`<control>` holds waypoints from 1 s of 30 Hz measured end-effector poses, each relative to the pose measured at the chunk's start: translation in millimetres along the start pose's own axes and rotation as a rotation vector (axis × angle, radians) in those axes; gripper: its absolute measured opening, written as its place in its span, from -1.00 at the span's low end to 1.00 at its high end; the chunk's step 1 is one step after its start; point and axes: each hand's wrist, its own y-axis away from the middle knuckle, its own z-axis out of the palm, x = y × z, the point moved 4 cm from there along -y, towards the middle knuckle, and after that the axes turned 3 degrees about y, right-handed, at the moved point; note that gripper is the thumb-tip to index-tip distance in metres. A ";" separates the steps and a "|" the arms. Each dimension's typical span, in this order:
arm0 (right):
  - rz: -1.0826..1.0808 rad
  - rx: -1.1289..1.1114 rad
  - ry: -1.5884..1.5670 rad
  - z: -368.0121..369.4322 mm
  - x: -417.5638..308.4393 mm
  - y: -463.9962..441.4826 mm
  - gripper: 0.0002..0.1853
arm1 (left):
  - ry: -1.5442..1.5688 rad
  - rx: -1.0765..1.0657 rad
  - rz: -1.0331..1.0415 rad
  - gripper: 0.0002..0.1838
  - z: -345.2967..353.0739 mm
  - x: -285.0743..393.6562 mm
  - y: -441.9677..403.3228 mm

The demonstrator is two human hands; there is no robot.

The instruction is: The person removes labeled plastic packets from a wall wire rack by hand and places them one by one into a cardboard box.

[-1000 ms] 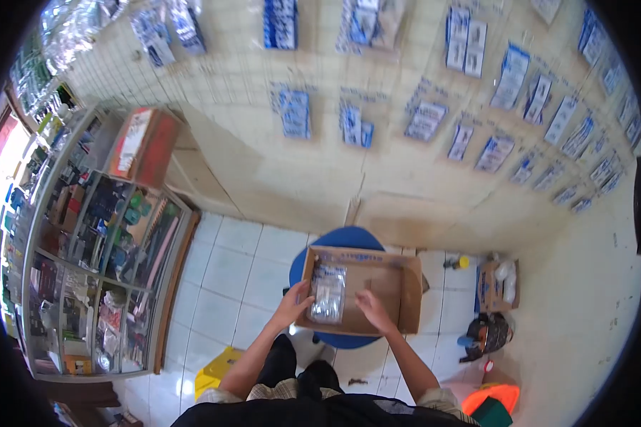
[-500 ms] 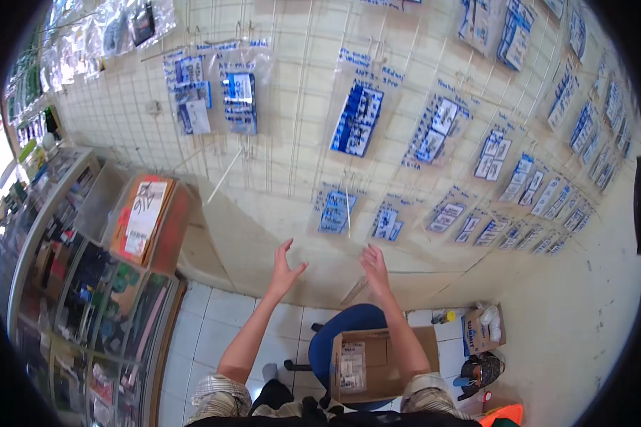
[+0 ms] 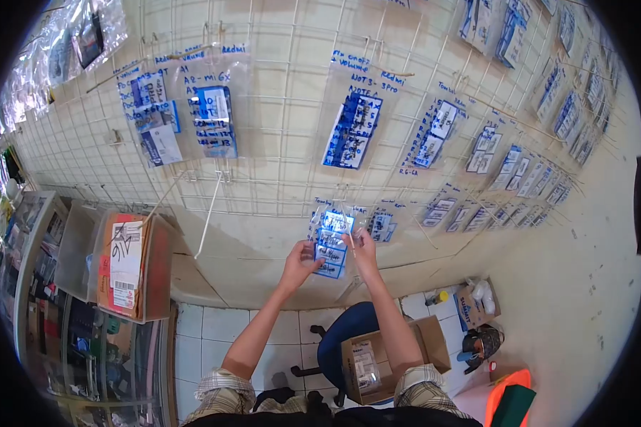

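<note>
A clear plastic bag with blue-and-white packets point(image 3: 330, 257) hangs on the wire rack, with blue handwriting near its top. My left hand point(image 3: 300, 266) grips the bag's lower left edge, thumb over its front. At the bag's upper right side, my right hand point(image 3: 362, 250) has its fingers closed by the bag's edge and the hook's end; what lies between the fingertips is too small to tell. Below, an open cardboard box point(image 3: 429, 337) rests on a blue chair point(image 3: 335, 350). Inside it is a clear bag with pale packets point(image 3: 366, 367).
More labelled bags point(image 3: 354, 128) hang across the wire rack point(image 3: 278, 92). Bare metal hooks point(image 3: 208, 217) stick out at the left. A glass cabinet point(image 3: 85, 341) and a plastic bin with an orange package point(image 3: 126, 267) stand left. A small carton point(image 3: 470, 307) is on the floor right.
Both my hands have left the box and risen to the hanging bag. My left hand has closed on it, and my right fingers have come together. The view has tilted up toward the rack.
</note>
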 end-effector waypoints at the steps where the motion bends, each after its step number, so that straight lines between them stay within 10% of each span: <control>1: -0.045 0.020 0.011 1.1 -7.9 5.9 -0.75 | 0.166 -0.055 -0.164 -0.49 3.7 10.0 6.1; 20: -0.047 -0.003 -0.275 -14.4 -61.4 104.7 -0.71 | 0.337 -0.083 0.068 -0.29 38.4 91.3 55.1; 30: -0.073 -0.110 -0.184 -24.4 -48.3 95.1 -0.74 | 0.170 0.071 0.140 -0.52 37.2 110.0 8.6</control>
